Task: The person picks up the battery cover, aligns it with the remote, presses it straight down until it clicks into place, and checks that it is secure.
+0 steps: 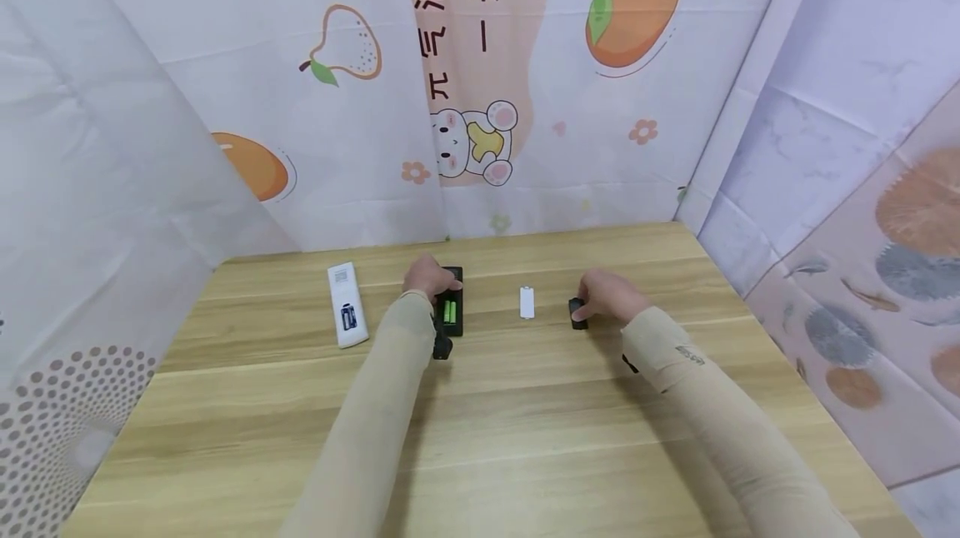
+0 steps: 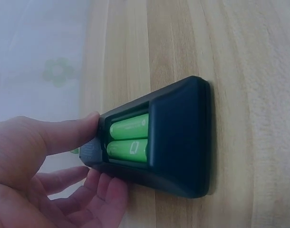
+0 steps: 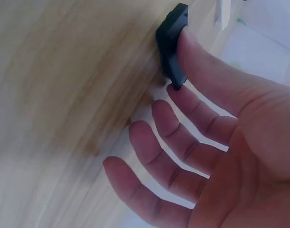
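A black remote control [image 2: 177, 137] lies back side up on the table, its battery compartment uncovered. Two green batteries [image 2: 130, 140] sit side by side inside it. My left hand [image 1: 427, 277] holds the remote by its far end, thumb on one edge and fingers along the other. Further right, my right hand [image 1: 611, 295] pinches a small black battery cover [image 3: 169, 47] between thumb and index finger. In the right wrist view the cover is tilted, and the other fingers are spread, loosely bent, beside it. Whether the cover touches the table cannot be told.
To the left lies a white remote control [image 1: 341, 288] with its compartment uncovered and dark batteries [image 1: 348, 316] inside. A small white battery cover [image 1: 527, 302] rests between my hands. Behind the wooden table [image 1: 510, 455] hangs a printed curtain [image 1: 525, 213].
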### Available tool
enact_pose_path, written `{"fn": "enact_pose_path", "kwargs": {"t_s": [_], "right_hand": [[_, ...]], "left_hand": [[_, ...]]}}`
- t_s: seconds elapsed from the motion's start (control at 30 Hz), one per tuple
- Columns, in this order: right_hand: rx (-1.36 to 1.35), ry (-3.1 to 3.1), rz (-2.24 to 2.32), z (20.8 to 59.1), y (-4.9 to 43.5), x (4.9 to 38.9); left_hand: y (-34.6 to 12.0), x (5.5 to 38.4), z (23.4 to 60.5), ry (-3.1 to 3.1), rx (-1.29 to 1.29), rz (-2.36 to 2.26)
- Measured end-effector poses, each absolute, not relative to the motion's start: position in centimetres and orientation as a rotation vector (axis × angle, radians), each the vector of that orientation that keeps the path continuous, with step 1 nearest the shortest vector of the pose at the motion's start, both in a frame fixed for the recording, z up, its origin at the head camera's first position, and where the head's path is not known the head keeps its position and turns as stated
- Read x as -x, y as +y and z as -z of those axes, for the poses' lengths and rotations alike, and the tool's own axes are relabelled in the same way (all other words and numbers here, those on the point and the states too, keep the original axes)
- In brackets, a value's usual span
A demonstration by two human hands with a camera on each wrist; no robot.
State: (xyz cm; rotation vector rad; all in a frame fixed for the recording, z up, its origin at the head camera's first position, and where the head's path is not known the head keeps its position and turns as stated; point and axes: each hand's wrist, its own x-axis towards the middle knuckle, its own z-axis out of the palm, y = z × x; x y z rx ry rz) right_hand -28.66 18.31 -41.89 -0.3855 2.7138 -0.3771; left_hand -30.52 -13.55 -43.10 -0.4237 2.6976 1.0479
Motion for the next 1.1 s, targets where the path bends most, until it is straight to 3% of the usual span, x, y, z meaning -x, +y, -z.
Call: {"fn": "enact_pose_path", "kwargs": {"t_s": [0.53, 1.1], "right_hand": [[0.391, 2.696, 0.459, 42.3, 19.1, 29.0], [0.404, 2.359, 1.136, 43.5, 18.4, 27.5]], "left_hand": [[-13.8, 30.9, 43.3, 2.661, 0.445, -1.121], [-14.4, 30.8, 44.2, 2.634, 0.363, -1.206]]}}
